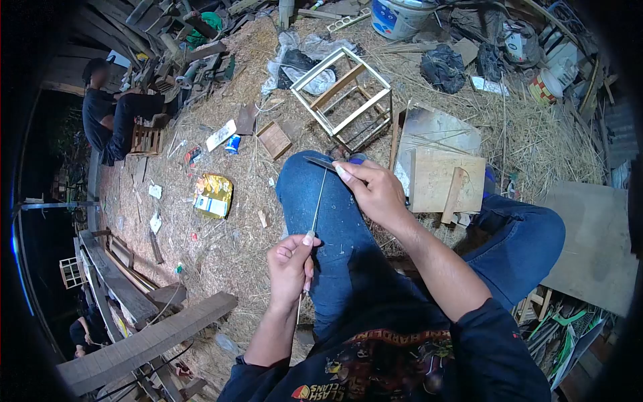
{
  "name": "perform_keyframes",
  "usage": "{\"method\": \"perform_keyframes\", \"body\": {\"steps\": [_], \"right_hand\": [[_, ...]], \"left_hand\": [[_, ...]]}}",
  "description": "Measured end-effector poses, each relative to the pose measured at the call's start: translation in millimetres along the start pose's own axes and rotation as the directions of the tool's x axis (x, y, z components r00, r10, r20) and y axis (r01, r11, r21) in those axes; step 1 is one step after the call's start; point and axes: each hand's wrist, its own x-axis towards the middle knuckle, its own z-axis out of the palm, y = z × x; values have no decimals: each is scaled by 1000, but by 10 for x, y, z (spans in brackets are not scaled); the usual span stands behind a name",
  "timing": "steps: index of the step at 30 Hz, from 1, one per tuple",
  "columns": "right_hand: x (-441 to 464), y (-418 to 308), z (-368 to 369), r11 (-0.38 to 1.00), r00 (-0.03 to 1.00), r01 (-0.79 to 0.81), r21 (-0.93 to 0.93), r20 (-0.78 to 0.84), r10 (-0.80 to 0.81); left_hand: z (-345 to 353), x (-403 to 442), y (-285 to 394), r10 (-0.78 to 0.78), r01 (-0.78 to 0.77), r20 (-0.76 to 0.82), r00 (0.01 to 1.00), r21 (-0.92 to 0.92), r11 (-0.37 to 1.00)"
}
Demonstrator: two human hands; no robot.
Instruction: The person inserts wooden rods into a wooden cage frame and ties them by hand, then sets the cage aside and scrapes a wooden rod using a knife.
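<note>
A thin pale strip (319, 204) runs upward over the jeans of my bent leg. My left hand (290, 266) pinches it near its middle, and its lower end hangs below the fingers. At the knee my right hand (374, 187) grips a dark flat blade (320, 163), which meets the strip's upper end. The handle of the blade is hidden in the fingers. Beyond the knee a wooden frame (353, 118) made of thin sticks stands on the ground.
Shavings and straw cover the ground around a small wooden box (274, 140), a yellow packet (213, 195) and a board (447, 179). A bucket (398, 19) stands at the top. One person (107, 120) sits at the upper left; another (84, 331) is lower left.
</note>
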Motion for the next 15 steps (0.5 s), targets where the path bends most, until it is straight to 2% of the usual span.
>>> {"method": "perform_keyframes", "body": {"steps": [3, 6, 12, 15], "right_hand": [[-139, -34, -32, 997, 997, 79, -15, -10, -79], [-218, -42, 15, 996, 996, 85, -39, 0, -85], [-141, -42, -5, 994, 999, 32, -109, 28, -29], [-111, -37, -9, 996, 999, 18, -88, 37, -14]], "left_hand": [[-24, 11, -31, -5, 5, 6, 1000, -18, 1000], [-14, 15, -27, -20, 20, 11, 1000, -26, 999], [-22, 13, -12, -17, 18, 17, 1000, -20, 1000], [-23, 9, -17, 0, 1, 25, 1000, -23, 1000]]}}
